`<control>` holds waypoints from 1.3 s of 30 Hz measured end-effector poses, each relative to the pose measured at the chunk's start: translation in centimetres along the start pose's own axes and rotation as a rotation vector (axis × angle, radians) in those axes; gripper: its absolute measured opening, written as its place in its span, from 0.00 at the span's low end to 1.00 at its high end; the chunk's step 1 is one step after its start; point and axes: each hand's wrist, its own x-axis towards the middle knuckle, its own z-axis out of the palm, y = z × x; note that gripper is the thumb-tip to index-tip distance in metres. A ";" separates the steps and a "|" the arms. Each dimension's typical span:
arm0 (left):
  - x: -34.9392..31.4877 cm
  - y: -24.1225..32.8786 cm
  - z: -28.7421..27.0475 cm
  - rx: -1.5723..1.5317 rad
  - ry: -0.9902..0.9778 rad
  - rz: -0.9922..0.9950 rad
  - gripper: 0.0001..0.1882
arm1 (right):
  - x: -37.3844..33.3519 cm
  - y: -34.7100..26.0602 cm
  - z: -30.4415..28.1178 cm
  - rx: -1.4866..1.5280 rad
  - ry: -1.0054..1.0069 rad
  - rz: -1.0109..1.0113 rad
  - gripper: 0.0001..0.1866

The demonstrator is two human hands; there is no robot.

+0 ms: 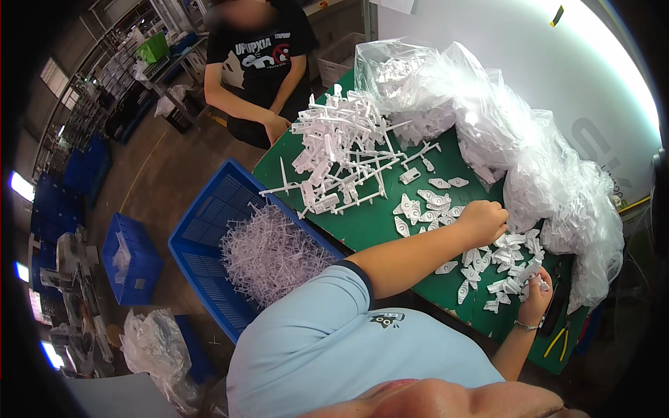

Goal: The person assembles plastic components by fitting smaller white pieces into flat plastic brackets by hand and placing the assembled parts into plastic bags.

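Observation:
My left hand (483,221) reaches across the green table (362,226) with its fingers closed, just above small white plastic parts. Whatever its fingertips may hold is hidden. Close to the table's right side, my right hand (535,301) grips a white plastic part (532,269) between thumb and fingers. Loose white lozenge-shaped parts (433,202) lie to the left of my left hand. More white parts (477,261) are scattered between my two hands. Farther back is a tangled heap of white moulded parts still on their sprues (341,143).
Clear plastic bags (481,104) full of white parts line the table's back. Left of the table, a blue crate (202,230) holds white sprue scraps (272,254). Yellow-handled pliers (555,341) lie at the right edge. A person in black (261,76) sits across the far left corner.

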 end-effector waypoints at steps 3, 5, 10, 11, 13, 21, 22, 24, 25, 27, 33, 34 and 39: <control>0.1 -0.2 0.2 -0.002 0.007 0.003 0.11 | -0.1 0.2 -0.4 0.063 0.010 0.065 0.14; 0.1 -0.3 0.3 -0.009 0.001 0.002 0.10 | -0.1 0.3 -0.2 0.074 0.014 0.058 0.15; 0.0 -0.2 0.3 -0.017 0.002 0.006 0.10 | -0.5 0.6 0.1 0.096 0.005 0.066 0.14; 0.0 -0.1 0.3 -0.018 0.002 0.005 0.10 | -0.5 0.8 0.2 0.079 0.015 0.045 0.13; 0.0 0.0 0.2 -0.022 0.002 0.005 0.10 | -0.5 1.0 0.3 0.061 0.025 0.025 0.12; 0.0 -0.1 0.3 -0.020 0.001 0.006 0.11 | -0.5 0.8 0.7 0.096 0.004 0.063 0.12; -0.1 0.0 0.3 -0.029 -0.004 -0.002 0.10 | -0.6 0.8 0.7 0.098 0.006 0.061 0.12; 0.1 0.0 0.1 -0.036 -0.011 0.004 0.10 | -0.6 1.0 0.6 0.086 0.006 0.057 0.13; 0.2 0.0 0.1 -0.036 -0.002 -0.003 0.10 | -0.6 1.0 0.7 0.089 0.012 0.051 0.13; 0.1 0.0 0.2 -0.035 0.002 -0.008 0.10 | -0.5 1.0 0.7 0.043 0.036 0.069 0.14; 0.0 0.6 1.2 -0.065 0.019 0.032 0.10 | -0.3 1.0 -0.1 0.050 0.036 0.082 0.16; -0.1 0.8 1.4 -0.061 0.013 0.020 0.10 | -0.3 0.8 -0.1 0.043 0.053 0.088 0.16; 0.2 1.0 1.5 -0.107 0.090 0.084 0.09 | 1.4 -0.2 0.7 0.008 -0.001 0.079 0.16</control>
